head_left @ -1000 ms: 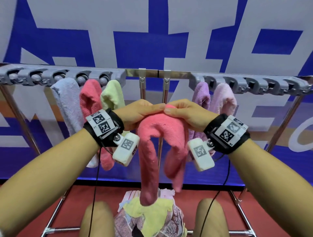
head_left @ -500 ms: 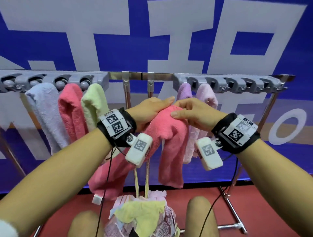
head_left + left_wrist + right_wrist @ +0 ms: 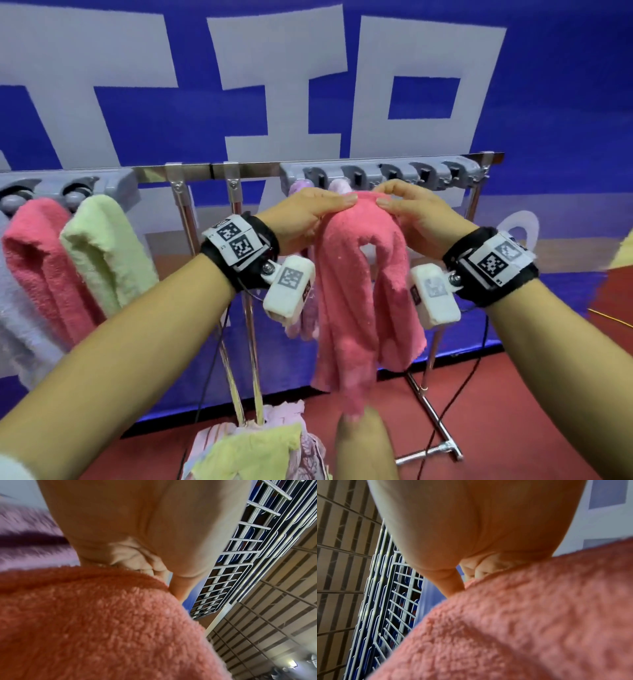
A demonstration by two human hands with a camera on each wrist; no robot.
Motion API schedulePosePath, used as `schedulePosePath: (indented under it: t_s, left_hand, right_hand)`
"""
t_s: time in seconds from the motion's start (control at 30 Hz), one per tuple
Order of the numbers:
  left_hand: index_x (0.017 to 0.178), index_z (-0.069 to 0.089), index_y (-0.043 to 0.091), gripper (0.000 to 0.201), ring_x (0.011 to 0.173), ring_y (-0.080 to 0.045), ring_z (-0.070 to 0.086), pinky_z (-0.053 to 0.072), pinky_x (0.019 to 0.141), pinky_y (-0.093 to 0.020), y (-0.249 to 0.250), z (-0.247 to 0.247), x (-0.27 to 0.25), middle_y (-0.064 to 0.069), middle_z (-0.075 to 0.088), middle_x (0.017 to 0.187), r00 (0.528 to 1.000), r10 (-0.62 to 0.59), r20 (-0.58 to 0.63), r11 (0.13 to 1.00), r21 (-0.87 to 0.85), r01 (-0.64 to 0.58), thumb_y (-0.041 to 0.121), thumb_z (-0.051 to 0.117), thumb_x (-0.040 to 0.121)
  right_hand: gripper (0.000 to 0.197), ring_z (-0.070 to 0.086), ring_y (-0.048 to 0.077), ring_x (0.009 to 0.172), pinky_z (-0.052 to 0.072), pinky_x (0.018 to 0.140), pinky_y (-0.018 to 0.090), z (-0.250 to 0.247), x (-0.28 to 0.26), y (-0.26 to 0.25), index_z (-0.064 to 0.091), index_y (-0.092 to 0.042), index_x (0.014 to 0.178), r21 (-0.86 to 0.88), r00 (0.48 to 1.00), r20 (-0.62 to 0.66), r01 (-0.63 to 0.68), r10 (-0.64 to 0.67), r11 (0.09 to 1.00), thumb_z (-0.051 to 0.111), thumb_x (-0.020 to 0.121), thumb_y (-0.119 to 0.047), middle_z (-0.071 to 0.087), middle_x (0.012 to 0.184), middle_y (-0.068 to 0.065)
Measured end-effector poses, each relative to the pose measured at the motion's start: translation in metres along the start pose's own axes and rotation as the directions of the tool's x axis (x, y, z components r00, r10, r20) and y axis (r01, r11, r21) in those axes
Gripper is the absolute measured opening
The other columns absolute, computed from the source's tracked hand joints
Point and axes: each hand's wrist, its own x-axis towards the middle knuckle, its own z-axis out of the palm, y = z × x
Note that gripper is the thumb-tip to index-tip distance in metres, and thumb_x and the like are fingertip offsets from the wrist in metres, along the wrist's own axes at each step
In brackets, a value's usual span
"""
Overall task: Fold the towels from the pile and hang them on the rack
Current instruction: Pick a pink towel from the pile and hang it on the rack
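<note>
both forearms raised forward, left hand (image 3: 301, 214) and right hand (image 3: 416, 214) side by side, palms down, fingers curled gripping, thumbs nearly meeting

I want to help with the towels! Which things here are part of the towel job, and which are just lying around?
Part of the job:
- pink towel, held at its fold by the left hand and right hand
- rack
- hung towels
- towel pile

Just lying around:
- blue banner
- black cables on the red floor
</note>
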Motion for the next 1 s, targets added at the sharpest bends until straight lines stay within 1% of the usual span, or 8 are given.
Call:
schedulePosePath:
  t_s: [0.13, 0.23, 0.33, 0.43, 0.57, 0.67, 0.87, 1.0]
  left_hand:
    - [0.11, 0.059, -0.012, 0.025, 0.054, -0.007, 0.062, 0.051, 0.054, -0.019, 0.005, 0.02, 0.035, -0.004, 0.068, 0.066, 0.995, 0.064, -0.077, 0.995, -0.068, -0.069, 0.009, 0.048, 0.101]
    - [0.11, 0.057, 0.004, 0.013, 0.053, -0.005, 0.06, 0.049, 0.051, -0.018, 0.005, 0.029, 0.066, -0.003, 0.063, 0.078, 0.964, 0.077, -0.254, 0.991, -0.082, -0.101, 0.004, 0.055, 0.097]
    - [0.106, 0.052, 0.015, 0.019, 0.042, -0.004, 0.047, 0.037, 0.041, -0.016, 0.001, 0.031, 0.089, -0.003, 0.054, 0.083, 0.923, 0.089, -0.373, 0.996, 0.058, -0.072, 0.0, 0.054, 0.096]
    - [0.103, 0.049, 0.018, 0.021, 0.037, -0.005, 0.038, 0.029, 0.037, -0.018, 0.002, 0.029, 0.104, -0.001, 0.048, 0.068, 0.903, 0.157, -0.401, 0.958, 0.284, -0.04, 0.0, 0.048, 0.094]
    - [0.094, 0.048, 0.02, 0.022, 0.056, -0.014, 0.044, 0.035, 0.051, -0.026, 0.01, 0.028, 0.135, -0.002, 0.05, 0.072, 0.857, 0.259, -0.445, 0.906, 0.42, -0.056, -0.001, 0.047, 0.091]
    - [0.092, 0.048, 0.022, 0.019, 0.059, -0.016, 0.045, 0.036, 0.05, -0.026, 0.011, 0.024, 0.144, -0.001, 0.051, 0.076, 0.854, 0.271, -0.444, 0.883, 0.468, -0.038, 0.003, 0.049, 0.092]
    - [0.082, 0.054, 0.027, 0.026, 0.071, -0.017, 0.053, 0.04, 0.059, -0.027, 0.001, 0.019, 0.171, -0.002, 0.06, 0.088, 0.82, 0.306, -0.484, 0.823, 0.567, 0.027, 0.004, 0.044, 0.09]
    - [0.074, 0.062, 0.024, 0.037, 0.081, -0.024, 0.062, 0.047, 0.067, -0.028, -0.01, 0.015, 0.182, -0.005, 0.069, 0.09, 0.849, 0.276, -0.451, 0.787, 0.613, 0.069, -0.005, 0.039, 0.082]
  right_hand:
    - [0.013, 0.063, 0.016, 0.069, 0.052, 0.056, 0.024, -0.023, 0.001, -0.01, 0.059, -0.009, 0.104, -0.038, 0.996, -0.079, 0.029, -0.032, 0.999, 0.056, 0.094, -0.002, 0.064, 0.09, 0.008]
    - [0.022, 0.063, 0.017, 0.069, 0.053, 0.059, 0.027, -0.04, 0.009, -0.013, 0.058, -0.016, 0.11, -0.011, 0.978, -0.199, 0.062, -0.063, 0.998, 0.057, 0.094, -0.001, 0.065, 0.093, 0.009]
    - [0.019, 0.054, 0.016, 0.061, 0.046, 0.057, 0.03, -0.053, 0.022, -0.009, 0.051, -0.019, 0.103, -0.114, 0.936, -0.333, 0.076, -0.11, 0.991, 0.057, 0.095, -0.003, 0.057, 0.08, 0.007]
    - [0.021, 0.047, 0.013, 0.058, 0.04, 0.057, 0.03, -0.058, 0.037, -0.003, 0.049, -0.021, 0.085, -0.266, 0.903, -0.39, 0.078, -0.181, 0.961, 0.058, 0.093, -0.004, 0.051, 0.072, 0.0]
    - [0.027, 0.045, 0.016, 0.061, 0.038, 0.058, 0.028, -0.066, 0.07, -0.006, 0.047, -0.02, 0.075, -0.356, 0.889, -0.402, 0.069, -0.219, 0.932, 0.058, 0.089, 0.0, 0.051, 0.069, 0.003]
    - [0.025, 0.047, 0.019, 0.066, 0.038, 0.06, 0.03, -0.063, 0.08, -0.005, 0.047, -0.022, 0.076, -0.406, 0.882, -0.421, 0.025, -0.211, 0.914, 0.057, 0.089, -0.004, 0.054, 0.076, 0.01]
    - [0.022, 0.046, 0.016, 0.054, 0.039, 0.06, 0.029, -0.067, 0.108, 0.015, 0.047, -0.025, 0.075, -0.475, 0.838, -0.498, -0.047, -0.224, 0.878, 0.055, 0.089, -0.01, 0.054, 0.062, -0.003]
    - [0.024, 0.053, 0.016, 0.069, 0.04, 0.068, 0.026, -0.072, 0.113, 0.038, 0.048, -0.025, 0.074, -0.521, 0.837, -0.502, -0.093, -0.216, 0.849, 0.051, 0.09, -0.007, 0.06, 0.08, -0.001]
